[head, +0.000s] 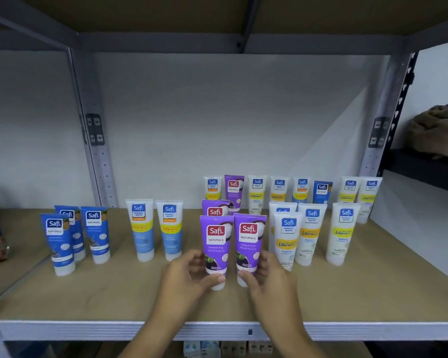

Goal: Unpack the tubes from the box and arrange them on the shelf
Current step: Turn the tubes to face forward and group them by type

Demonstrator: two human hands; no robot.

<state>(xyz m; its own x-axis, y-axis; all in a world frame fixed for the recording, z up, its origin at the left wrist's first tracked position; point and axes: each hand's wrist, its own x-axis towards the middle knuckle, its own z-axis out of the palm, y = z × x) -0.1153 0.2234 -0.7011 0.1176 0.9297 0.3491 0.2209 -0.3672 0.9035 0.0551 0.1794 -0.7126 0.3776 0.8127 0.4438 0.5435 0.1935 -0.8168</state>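
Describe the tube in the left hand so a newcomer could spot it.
On the tan shelf board, find the purple cluster at centre front. Of the two front tubes, it is the left purple Safi Naturals tube, upright on its white cap, with the left hand gripping its base.

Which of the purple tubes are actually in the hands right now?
The two front purple tubes: left hand holds one, right hand holds the other. The purple tube behind them and the back-row one stand untouched.

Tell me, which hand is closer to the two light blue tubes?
The left hand. It holds a purple tube just right of and in front of the light blue tubes. The right hand is farther right, holding the other purple tube.
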